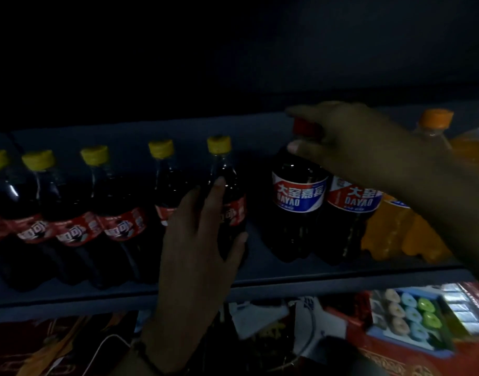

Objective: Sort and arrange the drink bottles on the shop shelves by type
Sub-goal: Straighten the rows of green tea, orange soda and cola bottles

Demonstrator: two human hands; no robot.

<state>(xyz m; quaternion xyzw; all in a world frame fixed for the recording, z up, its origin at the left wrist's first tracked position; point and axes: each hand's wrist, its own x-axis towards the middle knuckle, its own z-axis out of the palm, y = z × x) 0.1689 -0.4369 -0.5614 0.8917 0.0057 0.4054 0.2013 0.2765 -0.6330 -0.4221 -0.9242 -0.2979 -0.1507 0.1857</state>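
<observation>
Currently, both hands work at one dim shelf (pixel 260 290) that carries a row of drink bottles. The left hand (pixel 197 240) rises from 6 o'clock, forearm nearly vertical, with a dark bracelet (pixel 144 355) at the wrist. Its fingers are spread and wrap the lower body of a cola bottle (pixel 227 191) with a yellow cap and red label; the thumb lies at the bottle's 3 o'clock side and the fingertips on its front. This bottle is the rightmost of the yellow-capped cola row (pixel 70 213), which extends toward 9 o'clock.

The right hand (pixel 349 142) enters from 3 o'clock, forearm sloping down toward the frame edge. Thumb and fingers curl around the neck and red cap of a dark Dayao bottle (pixel 299 194) with a red, white and blue label, standing upright on the shelf. A second Dayao bottle (pixel 352 213) stands touching it at 3 o'clock, followed by orange drink bottles (pixel 390 232). Boxed goods (pixel 411 318) sit on the level below, at 5 o'clock.
</observation>
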